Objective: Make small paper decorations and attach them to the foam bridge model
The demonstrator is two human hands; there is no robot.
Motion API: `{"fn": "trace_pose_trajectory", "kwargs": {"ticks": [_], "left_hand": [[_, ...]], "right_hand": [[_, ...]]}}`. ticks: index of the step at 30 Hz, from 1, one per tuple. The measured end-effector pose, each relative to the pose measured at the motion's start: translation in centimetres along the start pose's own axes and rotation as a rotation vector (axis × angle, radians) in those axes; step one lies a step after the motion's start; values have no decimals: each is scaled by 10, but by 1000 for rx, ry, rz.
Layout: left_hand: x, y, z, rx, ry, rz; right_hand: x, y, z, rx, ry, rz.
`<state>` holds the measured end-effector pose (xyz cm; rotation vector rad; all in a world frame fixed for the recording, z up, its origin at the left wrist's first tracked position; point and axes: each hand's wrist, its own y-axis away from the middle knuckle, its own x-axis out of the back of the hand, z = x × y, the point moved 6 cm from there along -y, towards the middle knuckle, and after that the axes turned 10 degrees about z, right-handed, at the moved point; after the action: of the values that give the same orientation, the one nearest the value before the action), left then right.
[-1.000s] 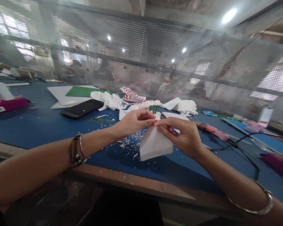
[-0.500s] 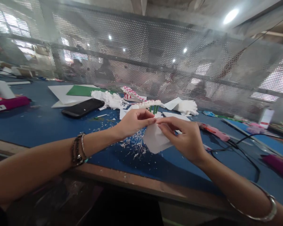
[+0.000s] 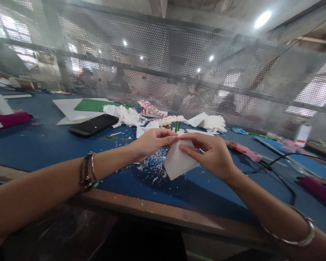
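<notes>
Between my hands hangs a small white sheet (image 3: 179,161), thin like paper. My left hand (image 3: 150,143) pinches its top edge between thumb and fingertips. My right hand (image 3: 210,150) is closed on the same edge just to the right, its thumb pressed against the front of the sheet and its fingers behind. The lower part of the sheet hangs free above the blue table (image 3: 119,195). White paper scraps (image 3: 154,166) are scattered on the table beneath and left of it. Short green sticks (image 3: 176,126) stand just beyond my fingertips.
A black phone (image 3: 93,125) lies at left, near white and green sheets (image 3: 93,104). Crumpled white pieces (image 3: 125,115) and a strip with pink pieces (image 3: 152,108) lie behind. A pink glue gun (image 3: 246,151) with a black cable is at right. Perforated metal screen (image 3: 157,54) borders the back.
My right thumb has shifted on the sheet and its fingers have straightened along the top edge. The sheet now hangs with a pointed lower corner. The camera view has shifted slightly.
</notes>
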<state>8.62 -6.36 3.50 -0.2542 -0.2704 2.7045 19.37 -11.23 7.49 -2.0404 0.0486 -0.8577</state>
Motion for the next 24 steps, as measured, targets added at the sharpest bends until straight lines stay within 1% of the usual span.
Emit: {"fn": "trace_pose_trajectory", "kwargs": {"ticks": [3,6,10,14,16,18,22,23,24], "left_hand": [[-2,1,-1,21,6,-32],[0,-1,-1,-23,-23,-37],[3,-4,0,-91,-76,-33],[3,-4,2,-110,-156,-23],[2,-3,4,-122,-187,-13],[2,-2,6,-139,-220,-7],[0,-2,9,-192,-281,-13],[0,-3,9,-204,-293,-16],[1,-3,9,-213,-303,-15]], "right_hand": [[1,-1,1,8,2,13],[3,-1,-1,32,48,47],[6,-1,-8,143,160,71],[7,0,-16,287,247,73],[8,1,-17,307,248,83],[8,0,-14,236,204,83],[7,-3,6,-121,-35,85],[5,-3,10,-188,-82,72],[3,-3,12,-226,-105,47]]}}
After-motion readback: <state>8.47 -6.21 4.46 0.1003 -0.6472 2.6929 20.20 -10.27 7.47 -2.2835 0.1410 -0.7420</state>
